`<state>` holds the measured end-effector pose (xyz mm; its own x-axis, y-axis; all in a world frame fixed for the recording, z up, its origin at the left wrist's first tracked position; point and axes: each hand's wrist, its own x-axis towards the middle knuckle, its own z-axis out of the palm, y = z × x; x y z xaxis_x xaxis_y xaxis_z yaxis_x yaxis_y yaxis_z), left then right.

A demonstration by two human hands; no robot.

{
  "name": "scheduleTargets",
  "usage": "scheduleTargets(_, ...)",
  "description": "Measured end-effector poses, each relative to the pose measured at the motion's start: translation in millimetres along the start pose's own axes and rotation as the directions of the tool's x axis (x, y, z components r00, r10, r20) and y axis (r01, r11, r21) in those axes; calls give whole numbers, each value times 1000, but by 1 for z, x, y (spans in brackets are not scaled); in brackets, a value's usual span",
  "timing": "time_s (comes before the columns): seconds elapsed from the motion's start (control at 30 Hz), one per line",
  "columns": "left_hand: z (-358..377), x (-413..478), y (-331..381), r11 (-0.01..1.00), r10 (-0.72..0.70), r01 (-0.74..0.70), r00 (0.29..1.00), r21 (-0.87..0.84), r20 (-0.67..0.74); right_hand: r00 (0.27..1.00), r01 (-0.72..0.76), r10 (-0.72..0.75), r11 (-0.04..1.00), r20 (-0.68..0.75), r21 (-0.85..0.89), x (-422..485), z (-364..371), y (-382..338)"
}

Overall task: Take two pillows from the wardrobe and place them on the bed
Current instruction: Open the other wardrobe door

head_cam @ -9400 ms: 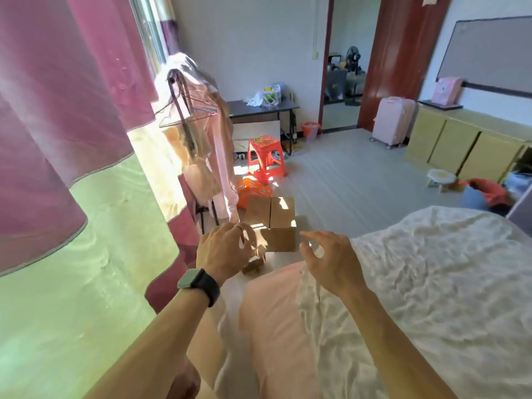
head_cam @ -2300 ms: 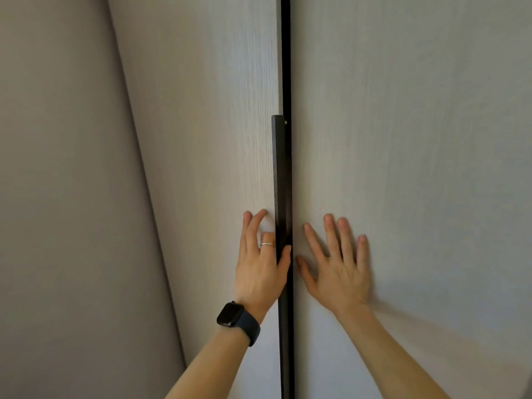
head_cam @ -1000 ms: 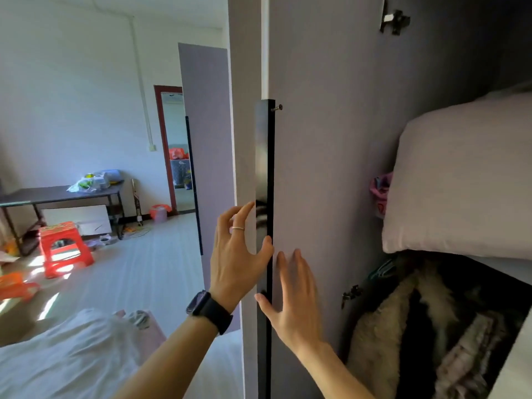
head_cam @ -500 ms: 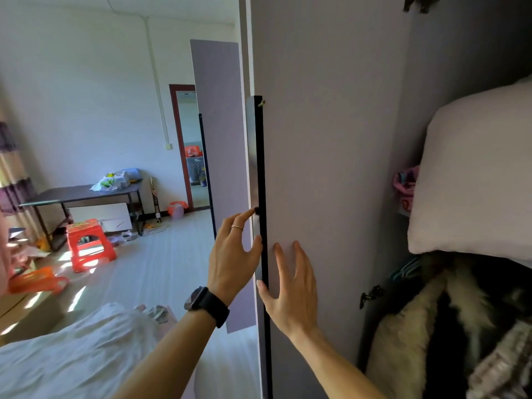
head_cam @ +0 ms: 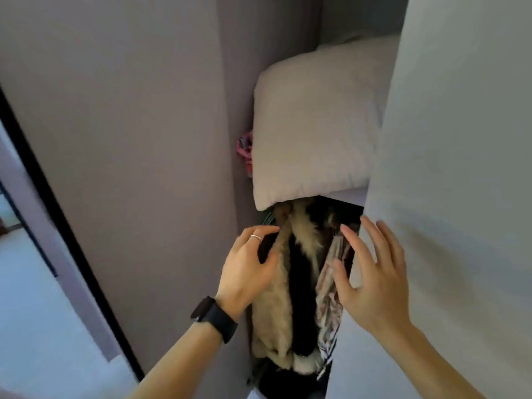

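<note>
A pale pillow [head_cam: 313, 128] lies on the upper shelf [head_cam: 349, 194] of the open wardrobe, its front corner hanging over the shelf edge. A second pale shape behind and above it is partly hidden. My left hand [head_cam: 249, 269], with a ring and a black watch on the wrist, is raised below the pillow with fingers spread, in front of the hanging clothes. My right hand [head_cam: 371, 272] is open too, fingers apart, at the edge of the right wardrobe door [head_cam: 460, 168]. Neither hand touches the pillow.
Furry beige and black garments [head_cam: 290, 286] hang under the shelf. A pink item [head_cam: 244, 145] is tucked left of the pillow. The left door [head_cam: 121, 139] stands open with its dark handle strip [head_cam: 57, 214]; pale floor shows at lower left.
My view has turned from the left door's edge toward the wardrobe's inside. Both hands have left the door and handle and moved right, in front of the hanging clothes below the pillow.
</note>
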<state>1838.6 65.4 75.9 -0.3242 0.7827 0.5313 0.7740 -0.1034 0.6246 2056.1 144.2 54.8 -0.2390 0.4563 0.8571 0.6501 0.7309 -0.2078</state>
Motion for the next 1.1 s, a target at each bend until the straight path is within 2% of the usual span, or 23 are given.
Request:
scheduleTargets(0.1,51,29,32,987,56,-40,993,-158,100,996,-40,19,973,-91,-229,16,-30,39)
scheduleTargets(0.17,78,43,52,964,85,-47,987,-260,139,990,-67,22,945,-142,-321,24,-45,57)
scheduleTargets(0.4,124,69,78,828,137,24,960,-560,244,964,-196,59,813,-259,-548,40,-65,91)
scheduleTargets(0.53,135,80,68,769,149,79,942,-635,299,964,-215,64,753,-256,-622,36,-52,101)
scheduleTargets(0.77,135,84,51,737,228,71,910,-673,346,951,-305,194,721,-241,-622,29,-50,86)
scheduleTargets(0.9,123,85,45,705,264,115,874,-700,409,917,-397,296,720,-265,-569,18,-46,65)
scheduleTargets(1.0,108,78,42,603,287,239,825,-761,487,894,-444,337,756,-294,-481,5,-44,49)
scheduleTargets(1.1,89,67,39,520,344,361,740,-774,577,850,-523,446,778,-279,-349,-20,-41,23)
